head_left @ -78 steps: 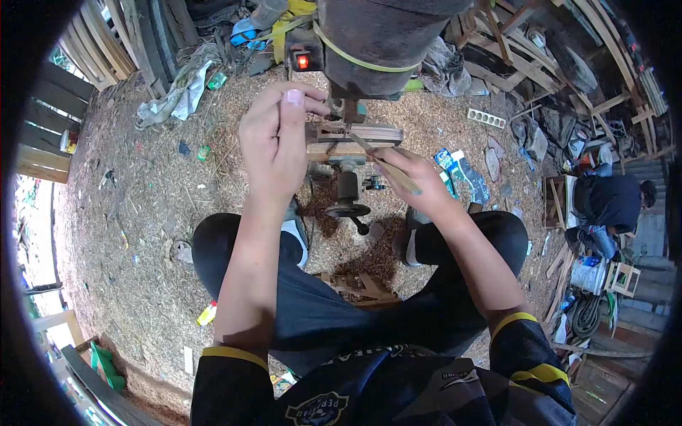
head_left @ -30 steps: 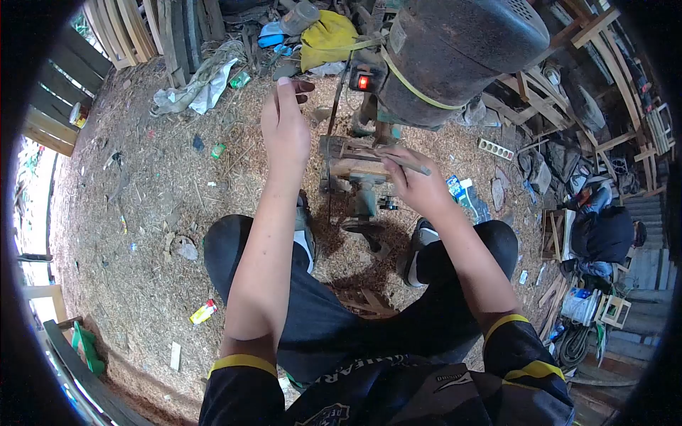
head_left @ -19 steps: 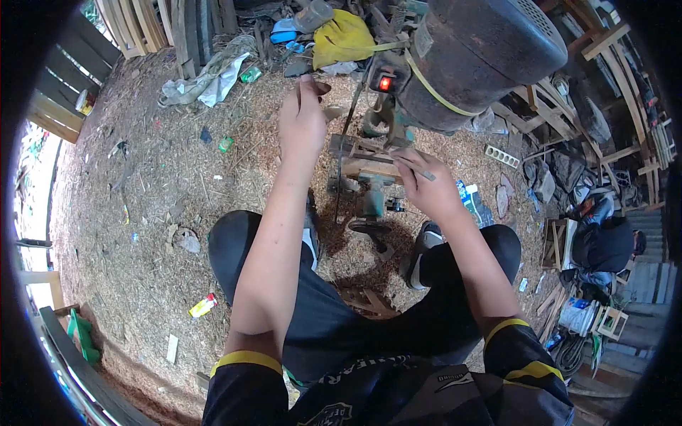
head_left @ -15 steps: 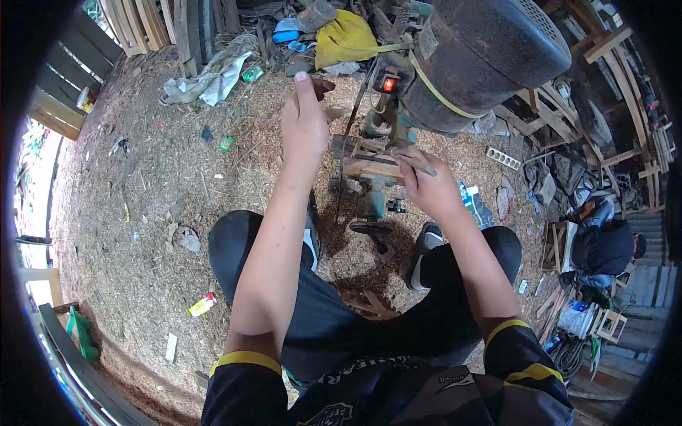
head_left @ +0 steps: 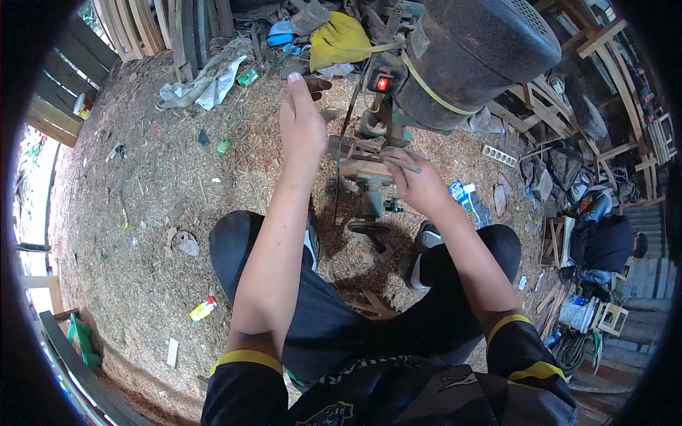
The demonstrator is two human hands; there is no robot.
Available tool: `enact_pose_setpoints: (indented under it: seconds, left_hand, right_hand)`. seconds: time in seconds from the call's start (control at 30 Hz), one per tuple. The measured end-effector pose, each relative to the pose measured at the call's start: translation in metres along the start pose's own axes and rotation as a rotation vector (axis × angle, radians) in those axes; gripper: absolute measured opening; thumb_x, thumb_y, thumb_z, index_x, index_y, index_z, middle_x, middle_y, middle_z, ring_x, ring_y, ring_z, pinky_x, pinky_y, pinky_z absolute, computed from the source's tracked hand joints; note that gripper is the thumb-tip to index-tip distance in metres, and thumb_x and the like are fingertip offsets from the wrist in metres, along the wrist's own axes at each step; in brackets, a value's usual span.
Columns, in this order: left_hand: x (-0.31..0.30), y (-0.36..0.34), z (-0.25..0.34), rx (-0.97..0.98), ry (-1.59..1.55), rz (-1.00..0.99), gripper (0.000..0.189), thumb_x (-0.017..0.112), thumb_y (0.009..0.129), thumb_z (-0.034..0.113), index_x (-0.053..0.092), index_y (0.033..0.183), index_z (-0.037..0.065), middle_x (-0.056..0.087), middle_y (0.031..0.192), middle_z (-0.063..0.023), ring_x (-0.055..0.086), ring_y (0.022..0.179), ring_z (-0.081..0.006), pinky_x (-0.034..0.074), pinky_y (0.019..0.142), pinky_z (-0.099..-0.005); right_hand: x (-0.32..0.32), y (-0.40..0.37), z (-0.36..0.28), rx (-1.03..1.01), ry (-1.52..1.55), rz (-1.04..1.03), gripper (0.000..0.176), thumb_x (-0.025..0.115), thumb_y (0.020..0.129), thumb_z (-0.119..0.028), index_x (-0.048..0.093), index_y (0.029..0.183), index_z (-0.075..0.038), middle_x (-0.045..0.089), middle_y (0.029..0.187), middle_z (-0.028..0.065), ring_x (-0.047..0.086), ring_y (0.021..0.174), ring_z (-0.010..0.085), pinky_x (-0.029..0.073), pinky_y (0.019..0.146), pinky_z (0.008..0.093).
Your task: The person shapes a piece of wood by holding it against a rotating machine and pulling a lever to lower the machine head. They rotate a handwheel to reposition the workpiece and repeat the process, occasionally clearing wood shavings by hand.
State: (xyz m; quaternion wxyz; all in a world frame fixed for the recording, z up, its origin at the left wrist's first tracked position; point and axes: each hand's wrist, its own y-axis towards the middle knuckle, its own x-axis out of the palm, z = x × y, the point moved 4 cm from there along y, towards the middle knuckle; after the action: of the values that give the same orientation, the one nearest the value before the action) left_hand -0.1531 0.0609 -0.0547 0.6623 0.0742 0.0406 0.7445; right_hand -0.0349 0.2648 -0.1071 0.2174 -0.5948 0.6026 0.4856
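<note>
Left hand (head_left: 302, 124) raised, right hand (head_left: 419, 186) grips stick (head_left: 410, 169)

Head camera looks steeply down, close over the lap

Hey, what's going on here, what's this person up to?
Someone sits at a small machine on the sawdust floor. The right hand pinches a thin stick against the wooden block below a dark motor. The left hand is raised to a dark lever; its grip is hidden. Another person sits at right.
</note>
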Motion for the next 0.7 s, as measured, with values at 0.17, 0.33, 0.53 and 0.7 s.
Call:
enact_pose_setpoints:
  seconds: [0.17, 0.33, 0.53, 0.7]
  left_hand:
    - [-0.001, 0.0, 0.0, -0.003, 0.002, 0.01, 0.072, 0.029, 0.111, 0.051, 0.071, 0.1, -0.006, 0.072, 0.1, -0.0183, 0.064, 0.099, -0.0282, 0.046, 0.096, -0.0417]
    - [-0.003, 0.0, -0.003, -0.029, -0.067, 0.021, 0.071, 0.029, 0.111, 0.052, 0.071, 0.103, -0.005, 0.072, 0.1, -0.0158, 0.063, 0.1, -0.026, 0.048, 0.092, -0.0405]
    - [-0.007, 0.004, -0.006, -0.019, -0.098, -0.014, 0.073, 0.028, 0.11, 0.055, 0.07, 0.105, -0.005, 0.069, 0.101, -0.0162, 0.061, 0.096, -0.0241, 0.054, 0.075, -0.0345]
    - [-0.007, 0.003, -0.003, -0.041, -0.081, -0.02, 0.075, 0.026, 0.109, 0.057, 0.071, 0.107, -0.002, 0.072, 0.105, -0.0141, 0.062, 0.099, -0.0235, 0.048, 0.085, -0.0371]
  right_hand:
    - [-0.022, 0.003, -0.016, 0.082, 0.104, 0.009, 0.019, 0.061, 0.098, -0.014, 0.065, 0.115, -0.005, 0.069, 0.1, 0.0215, 0.067, 0.088, 0.0435, 0.055, 0.078, 0.0506]
    - [-0.023, 0.004, -0.022, 0.059, 0.018, -0.012, 0.016, 0.062, 0.098, -0.012, 0.065, 0.112, -0.005, 0.069, 0.099, 0.0199, 0.067, 0.087, 0.0421, 0.055, 0.078, 0.0499]
    - [-0.014, 0.006, -0.023, 0.003, 0.03, -0.003, 0.018, 0.059, 0.099, -0.01, 0.067, 0.115, -0.004, 0.07, 0.108, 0.0145, 0.067, 0.093, 0.0383, 0.054, 0.082, 0.0457]
    - [0.002, 0.005, -0.009, -0.08, 0.05, 0.03, 0.018, 0.064, 0.096, -0.01, 0.066, 0.113, -0.004, 0.069, 0.107, 0.0141, 0.066, 0.094, 0.0392, 0.055, 0.082, 0.0469]
